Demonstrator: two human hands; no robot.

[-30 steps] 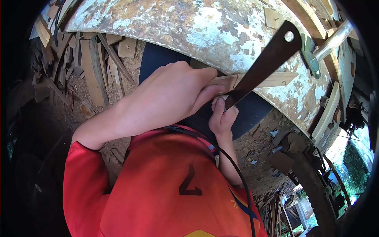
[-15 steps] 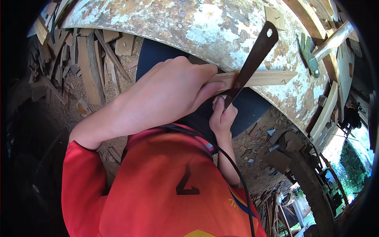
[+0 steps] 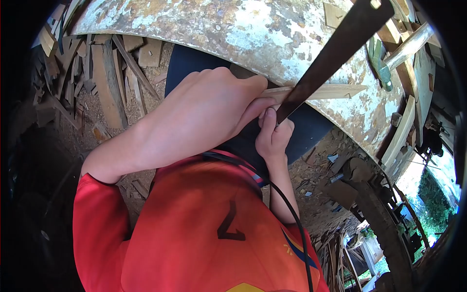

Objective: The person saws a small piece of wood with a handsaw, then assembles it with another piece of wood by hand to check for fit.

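Observation:
My left hand [image 3: 228, 97] is closed around a narrow wooden strip [image 3: 335, 92]; the far end of the strip tapers and reaches over the edge of the weathered worktop [image 3: 253, 24]. A long dark blade with a hole at its tip, apparently a hand saw [image 3: 335, 53], crosses in front of the strip, its tip rising toward me. At the blade's lower end my right hand [image 3: 275, 136] is closed on it, thumb uppermost. The handle is hidden in the hand, and teeth cannot be made out. Both hands are close together above my dark-clad lap.
A hammer [image 3: 382, 68] with a pale handle lies on the worktop's right side, near a small wood block [image 3: 334, 15]. Wood offcuts [image 3: 108, 82] and sawdust cover the ground to the left. A black cable [image 3: 287, 199] runs down across my red shirt.
The blade has come up toward me, so its tip looks larger and sits higher and farther right. My left hand and the wooden strip have barely moved.

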